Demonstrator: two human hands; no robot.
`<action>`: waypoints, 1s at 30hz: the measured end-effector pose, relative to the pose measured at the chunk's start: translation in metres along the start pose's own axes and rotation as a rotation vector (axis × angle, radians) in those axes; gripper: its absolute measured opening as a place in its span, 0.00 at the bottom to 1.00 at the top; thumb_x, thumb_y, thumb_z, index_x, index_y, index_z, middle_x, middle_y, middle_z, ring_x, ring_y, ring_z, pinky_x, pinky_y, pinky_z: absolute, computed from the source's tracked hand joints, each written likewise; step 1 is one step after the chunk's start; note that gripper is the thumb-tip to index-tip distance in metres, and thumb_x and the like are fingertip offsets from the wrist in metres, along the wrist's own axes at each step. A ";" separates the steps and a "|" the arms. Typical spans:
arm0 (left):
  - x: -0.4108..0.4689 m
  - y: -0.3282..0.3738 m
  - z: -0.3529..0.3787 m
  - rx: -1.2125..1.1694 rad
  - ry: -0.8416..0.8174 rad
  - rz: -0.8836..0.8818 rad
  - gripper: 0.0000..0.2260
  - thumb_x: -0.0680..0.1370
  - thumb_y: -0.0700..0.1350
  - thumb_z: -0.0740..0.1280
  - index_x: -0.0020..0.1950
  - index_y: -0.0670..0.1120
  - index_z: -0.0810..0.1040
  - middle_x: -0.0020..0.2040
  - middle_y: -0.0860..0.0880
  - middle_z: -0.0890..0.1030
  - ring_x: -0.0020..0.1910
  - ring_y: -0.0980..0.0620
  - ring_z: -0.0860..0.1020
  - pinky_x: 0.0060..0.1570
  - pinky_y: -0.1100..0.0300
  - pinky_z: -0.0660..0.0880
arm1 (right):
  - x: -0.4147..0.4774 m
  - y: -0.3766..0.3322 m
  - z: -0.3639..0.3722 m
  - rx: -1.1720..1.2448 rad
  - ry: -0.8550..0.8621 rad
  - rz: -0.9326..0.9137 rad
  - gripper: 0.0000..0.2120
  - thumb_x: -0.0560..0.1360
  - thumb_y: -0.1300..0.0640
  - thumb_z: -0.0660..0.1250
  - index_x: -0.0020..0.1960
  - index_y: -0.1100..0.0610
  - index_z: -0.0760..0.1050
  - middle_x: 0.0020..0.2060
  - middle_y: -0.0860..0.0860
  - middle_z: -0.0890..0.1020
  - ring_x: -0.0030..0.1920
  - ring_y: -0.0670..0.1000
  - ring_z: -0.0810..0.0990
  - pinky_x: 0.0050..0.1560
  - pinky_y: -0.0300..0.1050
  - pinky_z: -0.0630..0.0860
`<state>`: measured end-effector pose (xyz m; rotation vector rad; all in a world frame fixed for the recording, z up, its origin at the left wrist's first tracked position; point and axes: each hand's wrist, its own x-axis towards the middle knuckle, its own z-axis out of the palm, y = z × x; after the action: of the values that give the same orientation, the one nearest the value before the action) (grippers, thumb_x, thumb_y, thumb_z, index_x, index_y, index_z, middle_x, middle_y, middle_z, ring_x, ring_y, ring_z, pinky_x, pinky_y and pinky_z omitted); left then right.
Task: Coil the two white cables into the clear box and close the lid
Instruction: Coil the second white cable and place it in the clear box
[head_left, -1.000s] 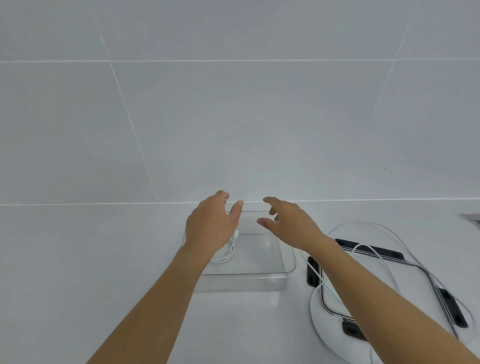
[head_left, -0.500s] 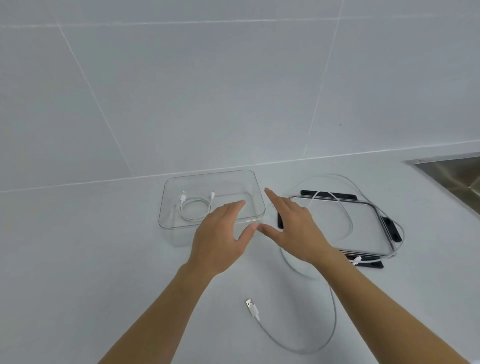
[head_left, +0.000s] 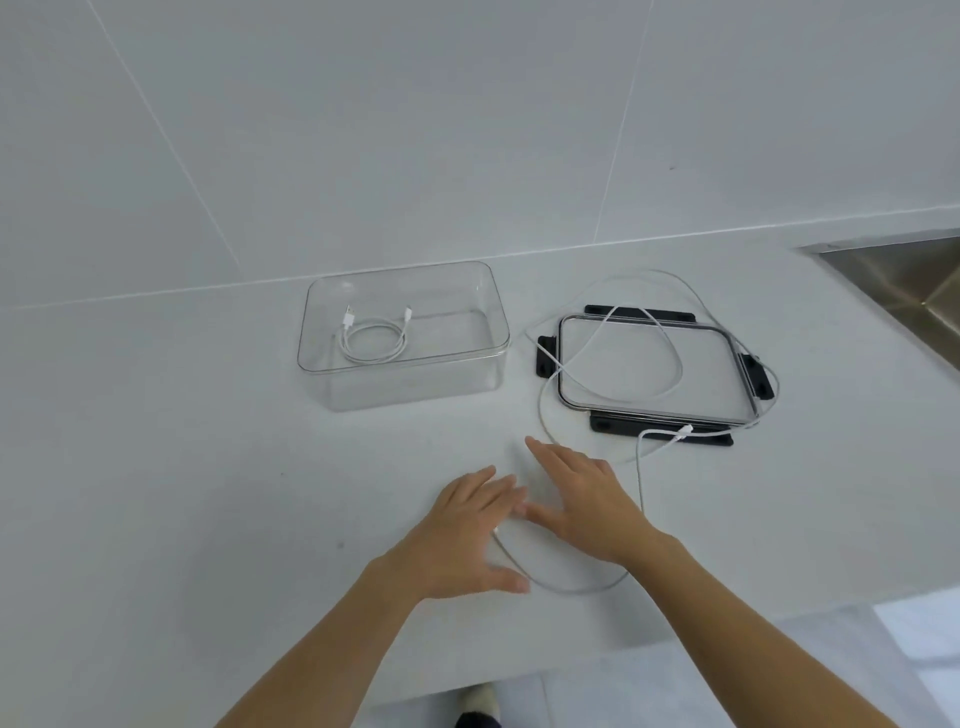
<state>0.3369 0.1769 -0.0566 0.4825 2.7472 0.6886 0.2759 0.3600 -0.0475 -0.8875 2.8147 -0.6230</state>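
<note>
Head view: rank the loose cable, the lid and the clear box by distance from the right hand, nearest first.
1. Loose cable: runs right beside the right hand.
2. Lid: beyond the hand, to the right.
3. Clear box: farthest, beyond the hand, to the left.

The left hand (head_left: 467, 535) covers one end of the loose cable (head_left: 571, 586), so its plug cannot be seen. Whether either hand touches the cable cannot be told. The sink (head_left: 904, 291) is cut off by the right edge. A foot (head_left: 480, 701) is cut off at the bottom.
</note>
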 end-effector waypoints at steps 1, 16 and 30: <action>-0.001 0.000 0.005 0.014 -0.011 0.005 0.40 0.69 0.66 0.65 0.75 0.56 0.52 0.77 0.58 0.48 0.74 0.60 0.39 0.68 0.64 0.35 | -0.002 0.002 0.002 0.000 -0.014 -0.007 0.35 0.74 0.38 0.60 0.75 0.53 0.55 0.71 0.49 0.66 0.71 0.49 0.63 0.67 0.46 0.57; -0.016 0.027 0.021 0.298 0.493 -0.153 0.10 0.74 0.50 0.65 0.40 0.44 0.75 0.39 0.52 0.80 0.59 0.50 0.78 0.66 0.48 0.47 | -0.032 0.002 -0.006 0.001 -0.073 -0.238 0.25 0.75 0.39 0.60 0.64 0.55 0.71 0.51 0.50 0.80 0.50 0.52 0.78 0.49 0.42 0.68; -0.020 0.044 0.000 -0.046 0.577 -0.211 0.11 0.81 0.42 0.57 0.61 0.45 0.74 0.40 0.47 0.78 0.41 0.47 0.75 0.42 0.61 0.68 | -0.016 0.010 -0.061 -0.168 0.364 -0.355 0.12 0.68 0.54 0.74 0.34 0.61 0.77 0.26 0.52 0.78 0.28 0.55 0.77 0.41 0.46 0.66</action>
<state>0.3662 0.2060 -0.0313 -0.0359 3.2304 0.9535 0.2696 0.3977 0.0037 -1.4639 3.0871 -0.6531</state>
